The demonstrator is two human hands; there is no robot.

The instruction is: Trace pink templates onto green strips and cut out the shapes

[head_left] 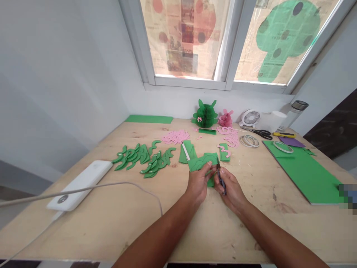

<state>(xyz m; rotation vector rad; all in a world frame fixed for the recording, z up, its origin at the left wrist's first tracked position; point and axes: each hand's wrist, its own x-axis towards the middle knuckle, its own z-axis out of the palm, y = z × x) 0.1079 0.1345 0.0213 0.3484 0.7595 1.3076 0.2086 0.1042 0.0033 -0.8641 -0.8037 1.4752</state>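
Note:
My left hand (199,182) is closed on a green paper piece (201,162) that has curved outlines drawn on it. In my right hand (232,186) is a pair of scissors (221,178) with dark handles, its blades at the right edge of that paper. Just beyond lie more green paper pieces (184,153) with a white pen-like stick (186,150) across them. Cut wavy green shapes (156,163) lie in piles to the left. Pink cut shapes (175,136) are heaped behind, and a green piece with pink curls (224,152) rests to the right.
A white power bank (80,184) with a cable (111,184) is at left. Along the back stand a green honeycomb paper figure (206,114), a pink one (225,119), a small fan (250,118) and a bottle (294,115). Tape rolls (249,141), black scissors (262,133) and green sheets (309,175) are at right.

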